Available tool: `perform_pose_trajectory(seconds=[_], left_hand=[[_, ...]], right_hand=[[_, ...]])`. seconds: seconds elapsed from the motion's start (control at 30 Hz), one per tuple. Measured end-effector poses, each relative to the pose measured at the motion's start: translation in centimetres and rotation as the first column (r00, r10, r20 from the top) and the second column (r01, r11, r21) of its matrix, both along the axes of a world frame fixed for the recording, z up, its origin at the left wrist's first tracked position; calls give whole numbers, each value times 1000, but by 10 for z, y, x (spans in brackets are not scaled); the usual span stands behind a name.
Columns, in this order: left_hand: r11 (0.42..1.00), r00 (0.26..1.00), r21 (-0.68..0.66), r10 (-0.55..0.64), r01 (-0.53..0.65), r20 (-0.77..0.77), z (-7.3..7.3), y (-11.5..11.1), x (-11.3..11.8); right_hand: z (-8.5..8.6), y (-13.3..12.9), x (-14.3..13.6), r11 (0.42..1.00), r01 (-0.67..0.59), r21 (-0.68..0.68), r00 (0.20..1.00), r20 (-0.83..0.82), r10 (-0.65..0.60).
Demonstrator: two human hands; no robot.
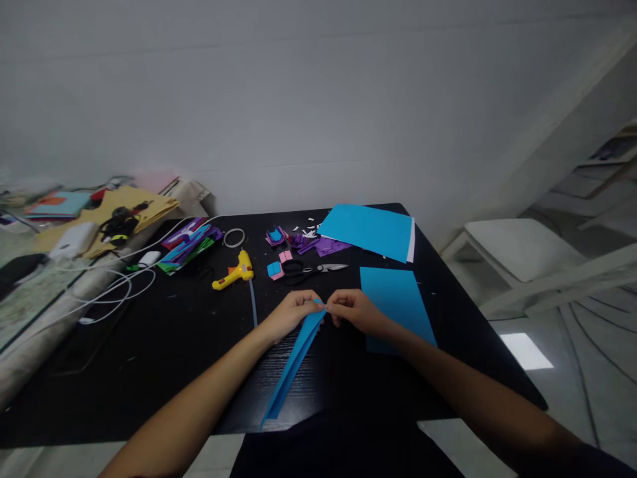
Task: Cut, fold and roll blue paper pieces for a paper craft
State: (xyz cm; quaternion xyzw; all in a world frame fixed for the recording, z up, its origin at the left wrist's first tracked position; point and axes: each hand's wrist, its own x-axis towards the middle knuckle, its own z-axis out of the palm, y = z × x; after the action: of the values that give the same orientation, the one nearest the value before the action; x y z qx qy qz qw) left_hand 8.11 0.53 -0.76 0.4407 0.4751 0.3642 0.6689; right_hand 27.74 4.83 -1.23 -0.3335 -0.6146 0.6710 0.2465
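- Your left hand (294,313) pinches the folded blue paper (297,357) near its narrow top end, thumb lying over the upper face.
- Your right hand (359,311) meets it at that same end, thumb and forefinger pressed together on the tip, just beside your left fingertips.
- From your grip, the paper runs down and leftward, towards your body, its long layers standing slightly apart; nearly all its length lies below your fingers.
- Its lower end reaches the near edge of the black table (174,372); you can't quite tell from this dim view whether it rests there or hangs just above.
- Under your right wrist and forearm lies a flat blue sheet (398,302).
- Beyond your hands are the scissors (332,267), blades pointing right, with small pink and blue pieces (275,269) beside their handles.
- Farther left, a yellow glue gun (233,273) lies on its side, well apart from the folded paper.
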Motion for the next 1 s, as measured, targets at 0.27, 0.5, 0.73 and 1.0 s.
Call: perform_pose_trajectory(seconds=[0.27, 0.5, 0.73, 1.0], left_hand=[[998, 997, -11, 69, -68, 21, -1, 0, 1], [996, 995, 2, 93, -93, 46, 1, 0, 0], [995, 994, 21, 99, -100, 39, 3, 0, 1], [994, 995, 40, 99, -100, 26, 4, 0, 0]], right_hand=[[-4, -4, 0, 994, 84, 70, 992, -96, -77], [-7, -2, 1, 989, 115, 96, 987, -123, -103], [-4, -4, 2, 985, 136, 105, 988, -89, -127], [-5, -4, 2, 984, 133, 123, 989, -87, -122]])
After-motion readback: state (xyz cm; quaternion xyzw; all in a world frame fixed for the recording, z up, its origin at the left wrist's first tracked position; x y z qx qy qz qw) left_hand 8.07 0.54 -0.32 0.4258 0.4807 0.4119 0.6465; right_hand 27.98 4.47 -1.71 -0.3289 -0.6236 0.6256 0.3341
